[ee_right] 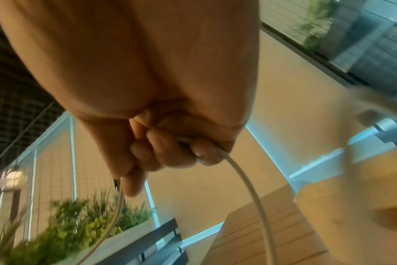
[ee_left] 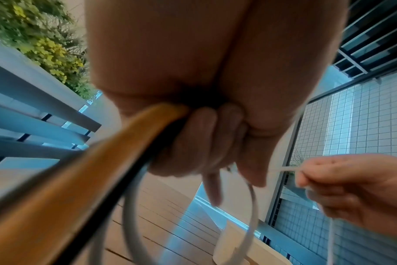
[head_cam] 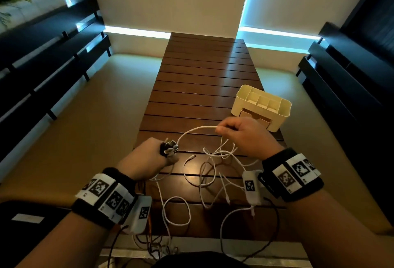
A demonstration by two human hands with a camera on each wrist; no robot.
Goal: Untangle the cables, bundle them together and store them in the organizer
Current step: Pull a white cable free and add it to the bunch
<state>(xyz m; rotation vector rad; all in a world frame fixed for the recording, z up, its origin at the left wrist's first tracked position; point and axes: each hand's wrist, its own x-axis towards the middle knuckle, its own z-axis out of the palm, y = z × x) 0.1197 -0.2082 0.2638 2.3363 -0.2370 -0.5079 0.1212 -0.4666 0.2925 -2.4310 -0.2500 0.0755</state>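
Near the lower middle of the head view, a bunch of cable ends point(head_cam: 169, 149) is being held in the left hand point(head_cam: 147, 159), its grip curled around them. One white cable point(head_cam: 196, 129) is being pinched by the right hand point(head_cam: 245, 137) and drawn out of the loose tangle point(head_cam: 213, 173) on the desk point(head_cam: 204, 88). It is probably best pulled slowly, so knots are not tightened. At the right, the organizer point(head_cam: 261, 105) is waiting, not yet filled.

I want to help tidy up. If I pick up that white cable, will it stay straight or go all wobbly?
Probably wobbly. The white cable sags in an arc between the left hand and right hand, so it looks floppy. Its loose loops on the wooden table cross each other, so lifting it may drag other loops along. It looks thin, likely light.
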